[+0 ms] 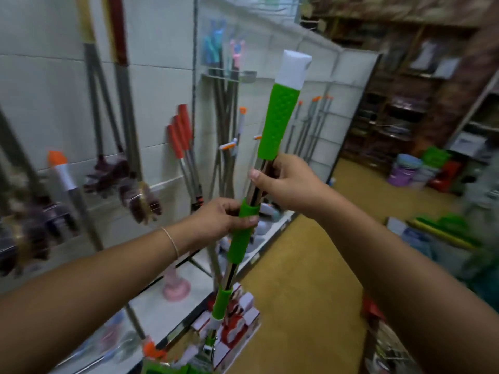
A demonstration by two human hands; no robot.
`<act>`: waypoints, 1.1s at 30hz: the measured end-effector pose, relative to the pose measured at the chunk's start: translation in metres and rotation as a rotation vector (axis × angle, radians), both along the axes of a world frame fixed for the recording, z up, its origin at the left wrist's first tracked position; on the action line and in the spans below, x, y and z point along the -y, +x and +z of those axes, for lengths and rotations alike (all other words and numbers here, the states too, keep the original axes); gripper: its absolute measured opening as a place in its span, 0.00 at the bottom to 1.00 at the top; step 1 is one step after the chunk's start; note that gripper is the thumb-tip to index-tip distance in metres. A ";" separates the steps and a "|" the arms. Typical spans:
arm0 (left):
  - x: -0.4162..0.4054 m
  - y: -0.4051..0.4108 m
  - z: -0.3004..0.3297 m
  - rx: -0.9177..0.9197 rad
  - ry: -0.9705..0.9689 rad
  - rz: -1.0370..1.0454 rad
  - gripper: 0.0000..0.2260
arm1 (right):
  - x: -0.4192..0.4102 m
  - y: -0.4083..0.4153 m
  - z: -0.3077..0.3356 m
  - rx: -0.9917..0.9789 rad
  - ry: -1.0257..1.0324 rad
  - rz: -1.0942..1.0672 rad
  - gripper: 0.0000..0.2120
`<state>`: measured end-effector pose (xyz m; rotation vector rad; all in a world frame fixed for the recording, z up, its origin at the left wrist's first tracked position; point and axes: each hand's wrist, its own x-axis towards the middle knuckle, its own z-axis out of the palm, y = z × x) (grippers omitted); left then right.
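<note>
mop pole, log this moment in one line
object: mop pole, held upright | left hand: grips green collar | right hand: grips metal shaft under upper green grip

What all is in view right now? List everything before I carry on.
Metal mop pole with green ribbed grips and white cap: one, silver and green, centre, upright.
Red-handled metal poles: three, red and silver, against the white tiled wall.
Dark stringy mop heads: several, blurred, hanging at left.
Orange-tipped metal poles: several, silver, rack right of centre.
Pink cup-shaped plunger-like item: one, low shelf at left.
Red-and-white cartons: several, behind the pole's lower end.
Stacked plastic tubs: several, purple and blue, floor far right.
Left hand: one, grips the pole's middle green sleeve.
Right hand: one, grips the bare shaft above it.
</note>
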<state>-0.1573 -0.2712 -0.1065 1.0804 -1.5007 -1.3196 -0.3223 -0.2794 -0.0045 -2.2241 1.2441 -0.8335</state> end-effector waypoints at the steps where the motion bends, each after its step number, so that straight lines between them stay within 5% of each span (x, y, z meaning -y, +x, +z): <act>1: 0.015 -0.019 0.002 0.004 -0.010 -0.020 0.16 | 0.010 -0.018 0.002 0.007 0.001 -0.022 0.17; 6: 0.089 -0.109 0.021 0.024 -0.074 -0.096 0.20 | 0.058 -0.103 0.019 0.026 -0.030 -0.150 0.17; 14: 0.193 -0.222 0.047 0.066 -0.164 -0.185 0.02 | 0.138 -0.195 0.031 0.162 -0.082 -0.351 0.13; 24: 0.352 -0.332 0.056 0.094 -0.209 -0.374 0.05 | 0.281 -0.295 0.026 0.175 -0.158 -0.571 0.05; 33: 0.484 -0.408 0.078 0.005 -0.119 -0.659 0.06 | 0.399 -0.373 0.046 0.190 -0.149 -0.715 0.08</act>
